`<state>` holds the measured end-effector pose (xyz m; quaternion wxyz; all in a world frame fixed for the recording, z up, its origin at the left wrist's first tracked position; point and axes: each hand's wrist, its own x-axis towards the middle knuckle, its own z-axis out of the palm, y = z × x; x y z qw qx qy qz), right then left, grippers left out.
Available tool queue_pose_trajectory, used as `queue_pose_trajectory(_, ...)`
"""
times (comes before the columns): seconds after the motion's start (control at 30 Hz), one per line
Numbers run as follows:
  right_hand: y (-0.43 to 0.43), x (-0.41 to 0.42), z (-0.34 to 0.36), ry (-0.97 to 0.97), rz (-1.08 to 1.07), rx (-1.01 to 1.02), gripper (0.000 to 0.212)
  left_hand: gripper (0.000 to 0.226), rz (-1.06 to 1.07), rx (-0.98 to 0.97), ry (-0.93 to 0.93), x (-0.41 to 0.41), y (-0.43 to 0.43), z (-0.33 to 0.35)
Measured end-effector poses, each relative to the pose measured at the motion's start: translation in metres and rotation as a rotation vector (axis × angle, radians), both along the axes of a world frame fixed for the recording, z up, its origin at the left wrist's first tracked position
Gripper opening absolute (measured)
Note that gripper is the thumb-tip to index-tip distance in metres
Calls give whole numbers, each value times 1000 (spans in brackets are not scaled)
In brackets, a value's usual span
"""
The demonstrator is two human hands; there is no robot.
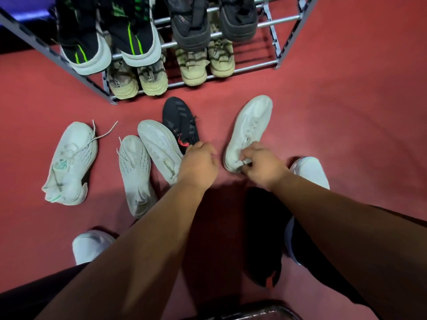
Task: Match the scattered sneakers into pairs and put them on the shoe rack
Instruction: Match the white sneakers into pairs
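Right hand [261, 166] pinches the heel collar of the far-right white sneaker [249, 128], which lies on the floor. Left hand [198, 163], fingers curled, sits over the heels of the middle white sneaker [157, 144] and the black sneaker [179, 122]; I cannot tell which it holds. The 2 whites look matched. Best to take the white one, lift both by the heels, and go toes-first onto the shoe rack [258, 66].
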<state>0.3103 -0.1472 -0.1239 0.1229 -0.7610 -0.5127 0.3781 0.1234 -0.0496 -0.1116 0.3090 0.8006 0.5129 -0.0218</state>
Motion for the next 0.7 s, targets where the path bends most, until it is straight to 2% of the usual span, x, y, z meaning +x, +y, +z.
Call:
queue_pose_trajectory(0.07, -1, -22, 3, 35, 102, -13, 19, 25, -11, 20, 8, -12, 2, 3)
queue_pose_trajectory(0.13, -1, -38, 3, 11, 114, -18, 11, 25, 0, 80, -16, -23, 2, 8)
queue_pose_trajectory(0.27, 12, -56, 7, -32, -250, -70, 25, 25, 108, 252, -50, -45, 3, 18)
queue_pose_trajectory(0.37, 26, -65, 5, -36, -350, -111, 49, 22, 277, 285, 3, -60, 0, 19)
queue_pose_trajectory(0.43, 34, -71, 2, -61, -387, -172, 69, 24, 455, 253, 11, -70, -1, 18)
queue_pose_trajectory(0.53, 44, -79, -1, -114, -403, -297, 93, 22, 714, 81, -15, -88, 2, 19)
queue_pose_trajectory(0.6, 50, -83, -3, -135, -395, -352, 103, 19, 780, -19, -28, -102, 5, 20)
queue_pose_trajectory(0.7, 53, -88, -9, -171, -385, -390, 111, 25, 791, -98, -52, -122, 9, 16)
